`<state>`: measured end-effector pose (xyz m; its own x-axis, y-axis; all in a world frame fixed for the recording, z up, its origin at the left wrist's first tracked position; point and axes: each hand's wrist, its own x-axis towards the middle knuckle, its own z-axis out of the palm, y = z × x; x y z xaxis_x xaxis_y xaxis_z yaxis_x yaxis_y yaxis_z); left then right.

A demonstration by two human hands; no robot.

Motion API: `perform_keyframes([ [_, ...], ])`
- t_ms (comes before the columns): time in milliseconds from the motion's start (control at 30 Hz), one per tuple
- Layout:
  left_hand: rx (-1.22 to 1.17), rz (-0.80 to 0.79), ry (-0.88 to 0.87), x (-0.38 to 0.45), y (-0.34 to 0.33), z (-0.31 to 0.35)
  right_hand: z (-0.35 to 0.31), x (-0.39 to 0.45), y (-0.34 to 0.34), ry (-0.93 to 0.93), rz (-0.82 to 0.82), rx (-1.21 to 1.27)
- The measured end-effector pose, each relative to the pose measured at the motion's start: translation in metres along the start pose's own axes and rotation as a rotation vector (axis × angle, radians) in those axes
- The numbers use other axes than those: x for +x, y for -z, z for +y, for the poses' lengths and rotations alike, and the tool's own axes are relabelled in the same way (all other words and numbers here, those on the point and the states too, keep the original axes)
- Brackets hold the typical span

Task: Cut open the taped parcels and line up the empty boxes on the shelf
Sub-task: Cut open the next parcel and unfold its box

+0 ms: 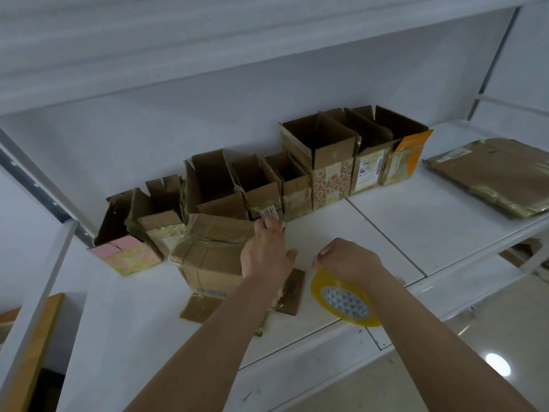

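Head: cardboard box [208, 263], round tape roll [344, 301]

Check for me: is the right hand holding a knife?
No, the right hand grips a yellow tape roll above the shelf.

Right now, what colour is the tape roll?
Yellow tape roll, grey-triangle core; head view.

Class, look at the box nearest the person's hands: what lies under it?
Flattened brown cardboard pokes out beneath the front box. The left hand and forearm cover its right side, so how far the cardboard reaches cannot be seen.
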<state>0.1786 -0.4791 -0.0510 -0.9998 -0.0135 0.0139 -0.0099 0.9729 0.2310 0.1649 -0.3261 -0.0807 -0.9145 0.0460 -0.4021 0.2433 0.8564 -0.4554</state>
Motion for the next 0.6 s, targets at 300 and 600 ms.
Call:
perform_keyframes([
  [300,0.053,0.004,0.044,-0.002,-0.003,0.002,-0.004,-0.002,0.001,-0.039,0.053,-0.033],
  [600,0.106,-0.006,-0.124,-0.025,0.005,-0.028,-0.002,-0.001,0.001,-0.077,0.083,-0.016],
])
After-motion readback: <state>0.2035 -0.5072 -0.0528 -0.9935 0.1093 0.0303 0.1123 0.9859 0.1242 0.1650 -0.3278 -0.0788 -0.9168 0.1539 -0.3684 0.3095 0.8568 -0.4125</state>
